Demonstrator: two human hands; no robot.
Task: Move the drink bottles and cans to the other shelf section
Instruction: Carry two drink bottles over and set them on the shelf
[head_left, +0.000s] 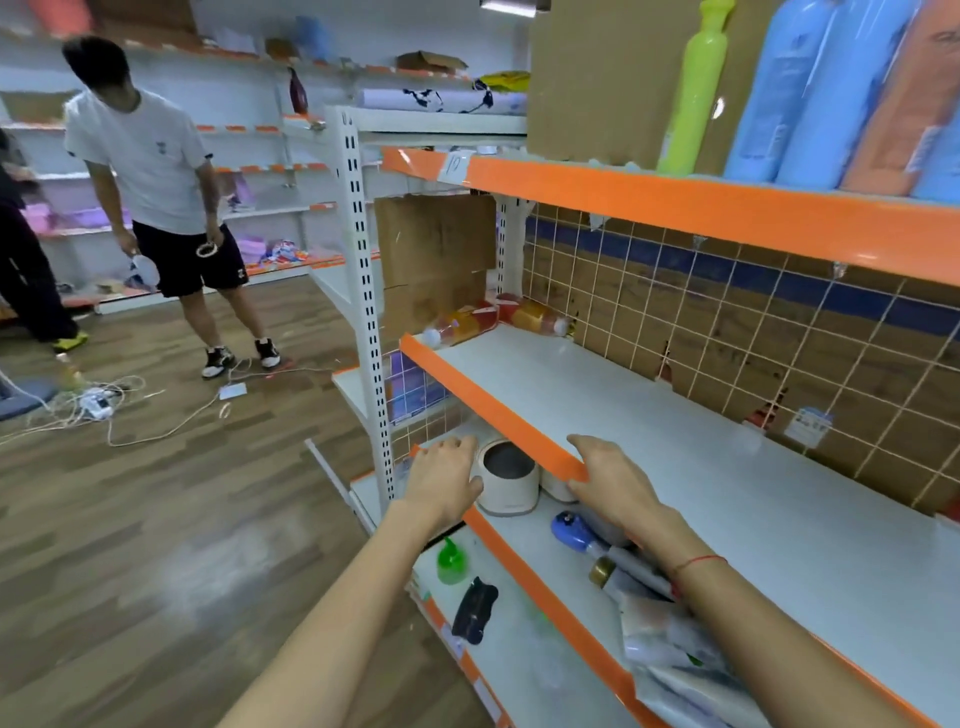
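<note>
Orange-edged shelving (675, 202) fills my right side, with wood flooring and a bystander (150, 171) well off to the left. Across the middle shelf (649, 415), bare white board runs away from me to the far end, where two drink bottles (498, 317) lie on their sides, long axes roughly along the shelf, caps pointing apart. They sit well beyond both my hands.

On the shelf below, a white can (508, 477) stands upright between my hands, with a second one just behind it, half hidden under the orange lip. My left hand (445, 480) rests against the can's left side, fingers relaxed and loosely spread, not yet wrapped round it. My right hand (615, 483) lies flat on the orange lip just right of the can, fingers straight, holding nothing.

I judge the left hand nearer for the grip. A blue-capped bottle (576, 532) and a gold-capped one (605, 571) lie under my right wrist; the overhanging lip may crowd a straight lift.
</note>
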